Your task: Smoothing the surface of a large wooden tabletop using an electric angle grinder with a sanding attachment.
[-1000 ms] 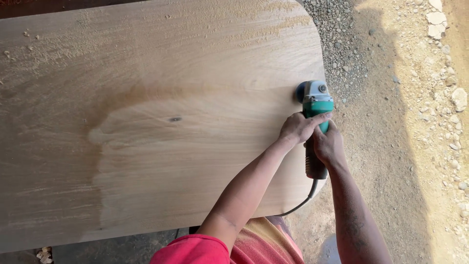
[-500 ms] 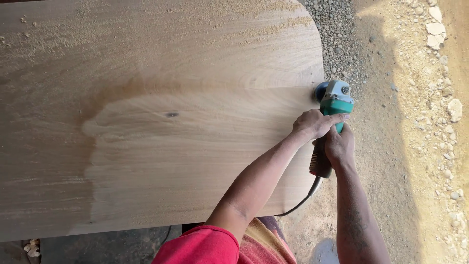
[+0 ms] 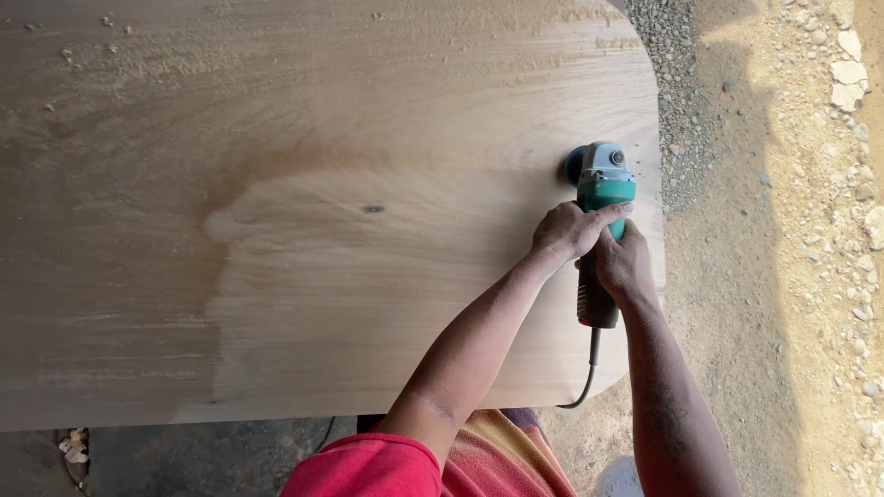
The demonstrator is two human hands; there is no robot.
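Green angle grinder sits on the wooden slab, head down near the slab's right rounded edge. Left hand clenched over the grinder's green body; right hand clenched on its dark handle just behind. Grey cord trails off the slab's near edge. Sawdust along the slab's far side. Gravel ground right of the slab.
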